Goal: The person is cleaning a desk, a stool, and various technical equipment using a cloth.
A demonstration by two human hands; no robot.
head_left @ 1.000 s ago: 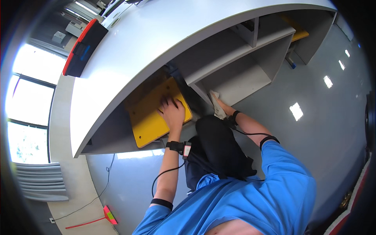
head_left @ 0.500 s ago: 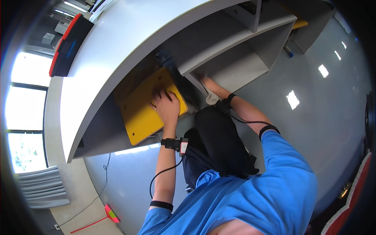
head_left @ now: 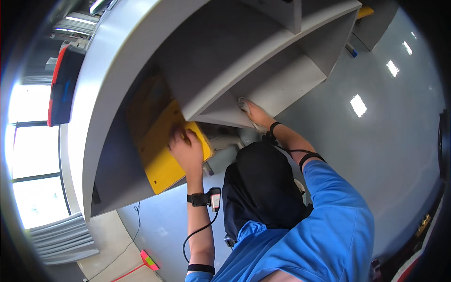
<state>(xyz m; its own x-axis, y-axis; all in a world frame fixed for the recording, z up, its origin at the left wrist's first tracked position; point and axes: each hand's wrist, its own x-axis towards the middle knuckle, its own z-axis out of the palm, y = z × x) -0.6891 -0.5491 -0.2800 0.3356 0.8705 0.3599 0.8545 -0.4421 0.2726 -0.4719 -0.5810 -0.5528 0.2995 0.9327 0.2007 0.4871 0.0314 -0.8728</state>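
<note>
My left hand (head_left: pixel 187 149) lies on the yellow flat seat of what looks like a stool (head_left: pixel 162 164), under the white desk. Its fingers are spread and slightly bent over the surface, somewhat blurred. To the right, my right hand (head_left: pixel 258 115) reaches into the low compartment of the desk's shelf unit (head_left: pixel 286 80), closed round a pale, crumpled cloth (head_left: pixel 243 104). The cloth touches the inner surface of the compartment near its left wall, and part of it hangs below the palm.
The white desktop (head_left: pixel 120 61) curves overhead, with a black and red case (head_left: pixel 66 87) on it. My bent knee (head_left: pixel 260 169) is just below the shelf unit. A red broom or dustpan (head_left: pixel 149 260) and a thin cable lie at the lower left. Grey floor (head_left: pixel 347 155) spreads to the right.
My view has shifted nearer the shelf unit. My right hand with the cloth has moved from the compartment's left edge onto its inner surface. My left hand stays on the yellow seat.
</note>
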